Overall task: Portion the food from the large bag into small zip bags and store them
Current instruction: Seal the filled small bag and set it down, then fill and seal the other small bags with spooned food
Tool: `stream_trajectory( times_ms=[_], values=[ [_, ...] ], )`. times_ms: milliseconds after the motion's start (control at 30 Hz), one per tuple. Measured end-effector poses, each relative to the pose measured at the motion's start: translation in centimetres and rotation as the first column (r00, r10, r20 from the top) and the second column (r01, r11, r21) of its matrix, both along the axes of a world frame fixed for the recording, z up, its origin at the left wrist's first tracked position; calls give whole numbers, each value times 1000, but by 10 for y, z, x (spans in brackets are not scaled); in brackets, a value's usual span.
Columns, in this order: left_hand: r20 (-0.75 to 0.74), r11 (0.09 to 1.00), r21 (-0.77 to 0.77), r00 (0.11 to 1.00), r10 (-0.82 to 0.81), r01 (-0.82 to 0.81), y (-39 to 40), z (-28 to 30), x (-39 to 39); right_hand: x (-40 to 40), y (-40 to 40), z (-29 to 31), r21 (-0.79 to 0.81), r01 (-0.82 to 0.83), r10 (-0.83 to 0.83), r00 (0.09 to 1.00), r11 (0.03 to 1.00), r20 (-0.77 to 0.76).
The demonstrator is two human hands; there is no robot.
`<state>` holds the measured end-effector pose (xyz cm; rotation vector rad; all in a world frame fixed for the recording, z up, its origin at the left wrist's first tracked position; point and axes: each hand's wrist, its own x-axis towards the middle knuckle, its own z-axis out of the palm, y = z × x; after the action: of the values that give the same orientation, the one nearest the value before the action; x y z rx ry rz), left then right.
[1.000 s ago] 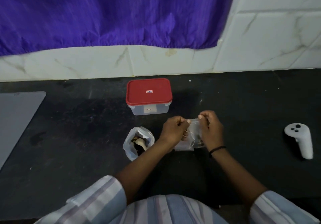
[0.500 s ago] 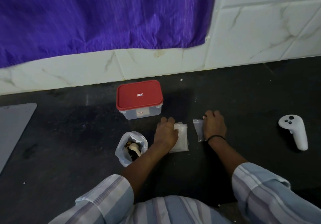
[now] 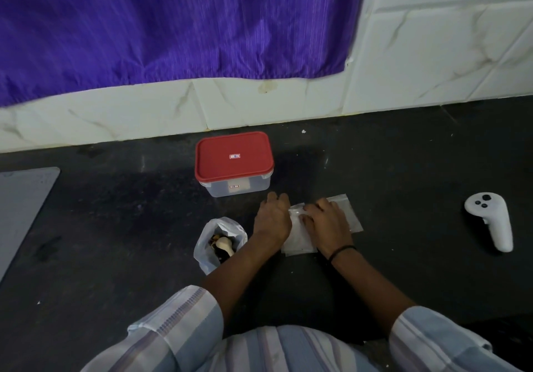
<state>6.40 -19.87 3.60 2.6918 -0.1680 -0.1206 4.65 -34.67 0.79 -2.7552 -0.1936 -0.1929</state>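
Landmark: red-lidded container [image 3: 234, 164], lid on, standing at the back of the dark counter [image 3: 115, 227].

Front-left of it: large bag [image 3: 220, 242] open, food and a pale spoon [image 3: 225, 245] inside.

Directly in front: left hand [image 3: 272, 221], palm down, fingers curled at the left edge of the small zip bags [image 3: 298, 236]. Half a second ago the hands were apart, each on its own bag. Now right hand [image 3: 327, 224] has come back in and pinches the top edge of the stack; one zip bag [image 3: 350, 213] lies flat, front-right of the container.

My read: taking the next empty bag. Nothing stored yet.

Far right: white controller [image 3: 490, 218], untouched.
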Motion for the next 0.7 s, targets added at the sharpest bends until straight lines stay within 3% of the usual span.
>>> stream_trajectory(
  times_ms=[167,367,467,533,700],
  values=[
    [109,999,2,993,-49,49,8,0,-2,-6,1,7,109,-28,27,1000,994,11],
    [141,955,-226,977,-161,190,31,20,-10,-19,2,33,118,-171,162,984,978,77],
    [47,917,-326,972,-228,231,44,45,-20,-25,1,43,148,-188,166,975,971,150],
    [-32,908,-384,980,-195,168,51,59,-27,-28,0,51,119,-224,200,962,967,186],
    [-287,841,-524,958,-26,-134,65,87,-37,-34,21,84,-145,-355,380,897,924,225]
  ],
)
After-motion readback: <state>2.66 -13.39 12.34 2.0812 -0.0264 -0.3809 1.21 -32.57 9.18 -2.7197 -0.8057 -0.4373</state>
